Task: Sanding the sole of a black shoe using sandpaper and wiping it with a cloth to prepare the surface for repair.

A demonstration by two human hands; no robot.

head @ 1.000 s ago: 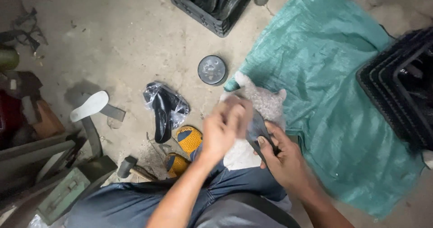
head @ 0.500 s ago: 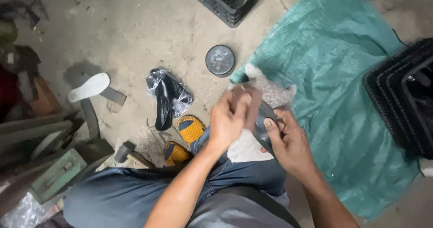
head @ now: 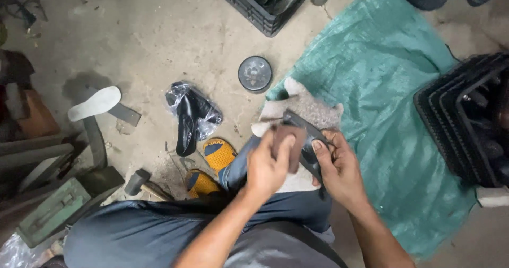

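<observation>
Down over the lap, both hands busy above the knee. Left hand (head: 273,164) clamped around a brown block (head: 290,143), fingers curled tight over its top, pressing it flat against a dark shoe sole (head: 307,140). Right hand (head: 339,167) gripping that sole from the other side, thumb on its upper face, fingers wrapped underneath, holding it tilted, one end up and away, the other down toward the lap. Sole sitting just above a grey fuzzy cloth (head: 307,109) spread across the knee, cloth edge overlapping a green tarp (head: 392,87) laid out on the concrete floor (head: 159,40) to the right. Blue trouser legs (head: 159,231) filling the bottom of the view, an orange-and-blue slipper (head: 218,154) poking out just beside the knee, its mate (head: 199,183) tucked close beneath. Round metal tin (head: 255,74) resting on the floor near the tarp's corner. Black shoe parts in a clear plastic bag (head: 191,111) lying left of the tin. White insole (head: 95,103) further left, well apart from the hands. Hammer (head: 140,182) lying near the slippers. Black crate (head: 265,2) at the top edge with dark pieces inside, a second black crate (head: 466,119) on the tarp at the right. Green metal box (head: 50,212) at lower left.
</observation>
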